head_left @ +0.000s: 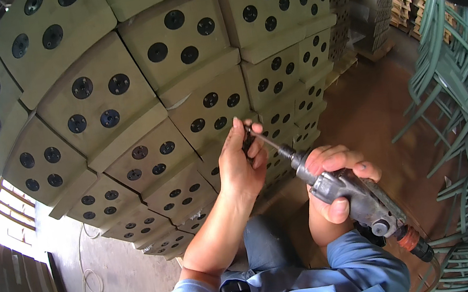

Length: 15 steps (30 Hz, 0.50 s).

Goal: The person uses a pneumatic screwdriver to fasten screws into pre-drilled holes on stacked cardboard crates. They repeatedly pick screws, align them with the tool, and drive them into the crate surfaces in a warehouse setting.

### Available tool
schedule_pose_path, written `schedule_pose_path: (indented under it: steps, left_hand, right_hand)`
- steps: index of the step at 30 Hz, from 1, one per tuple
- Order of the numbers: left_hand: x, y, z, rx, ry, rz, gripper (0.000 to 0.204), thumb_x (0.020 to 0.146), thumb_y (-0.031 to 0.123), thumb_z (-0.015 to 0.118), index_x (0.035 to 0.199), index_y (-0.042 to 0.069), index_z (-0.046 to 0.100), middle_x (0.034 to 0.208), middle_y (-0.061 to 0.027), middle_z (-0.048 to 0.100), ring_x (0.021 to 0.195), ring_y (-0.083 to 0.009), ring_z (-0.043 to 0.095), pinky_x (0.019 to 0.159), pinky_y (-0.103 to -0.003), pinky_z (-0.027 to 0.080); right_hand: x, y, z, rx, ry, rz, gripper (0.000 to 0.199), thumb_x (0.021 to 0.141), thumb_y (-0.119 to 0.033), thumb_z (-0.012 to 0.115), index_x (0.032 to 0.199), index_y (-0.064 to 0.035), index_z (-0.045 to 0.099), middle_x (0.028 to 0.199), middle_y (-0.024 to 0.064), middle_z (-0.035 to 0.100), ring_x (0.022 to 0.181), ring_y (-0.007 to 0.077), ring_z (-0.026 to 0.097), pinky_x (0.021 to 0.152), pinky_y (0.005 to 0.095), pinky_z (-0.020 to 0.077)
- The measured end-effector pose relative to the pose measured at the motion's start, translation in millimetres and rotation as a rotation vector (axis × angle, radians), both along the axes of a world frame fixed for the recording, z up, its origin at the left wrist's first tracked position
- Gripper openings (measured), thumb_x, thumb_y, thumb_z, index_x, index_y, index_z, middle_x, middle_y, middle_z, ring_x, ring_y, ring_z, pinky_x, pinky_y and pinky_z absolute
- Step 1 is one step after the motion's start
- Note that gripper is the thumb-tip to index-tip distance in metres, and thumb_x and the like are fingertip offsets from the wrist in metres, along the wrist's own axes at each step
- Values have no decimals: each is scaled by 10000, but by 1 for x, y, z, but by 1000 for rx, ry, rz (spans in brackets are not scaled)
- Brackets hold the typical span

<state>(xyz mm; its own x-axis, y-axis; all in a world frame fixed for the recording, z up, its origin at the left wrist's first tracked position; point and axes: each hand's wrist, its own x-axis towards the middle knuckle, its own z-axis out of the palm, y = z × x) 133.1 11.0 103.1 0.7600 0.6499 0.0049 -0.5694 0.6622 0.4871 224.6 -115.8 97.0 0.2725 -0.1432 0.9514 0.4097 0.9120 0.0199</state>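
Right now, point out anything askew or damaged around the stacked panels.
Nothing stands out. The panels sit in even stacks. The left hand pinches the bit of the power driver gripped by the right hand.

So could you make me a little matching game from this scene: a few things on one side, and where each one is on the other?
Things:
1. left hand
2. right hand
3. stacked tan blocks
4. green chair frames

Places:
A. piled along the right side
B. wrapped around the grey power screwdriver
C. pinching the tip of the driver bit
D. filling the upper left like a wall

Pairs: 1-C, 2-B, 3-D, 4-A
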Motion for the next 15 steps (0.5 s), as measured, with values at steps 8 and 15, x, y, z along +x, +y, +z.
schedule_pose_path:
  steps: [8, 15]
  left_hand:
    - [52, 40, 85, 272, -102, 77, 257, 1120, 237, 484, 1252, 41, 587, 936, -38, 644, 604, -65, 403, 488, -219, 324]
    - [59, 59, 107, 385, -56, 159, 271, 1122, 210, 477, 1325, 47, 550, 878, -22, 589, 629, -72, 416, 495, -211, 323]
  right_hand:
    - [27, 53, 84, 149, 44, -203, 537, 945, -318, 659, 1338, -81, 382, 1078, 253, 632, 802, 298, 652, 721, 461, 583]
    - [48, 87, 118, 213, -2, -160, 512, 935, -227, 666, 1297, -37, 359, 1073, 274, 653, 784, 284, 685, 746, 426, 599]
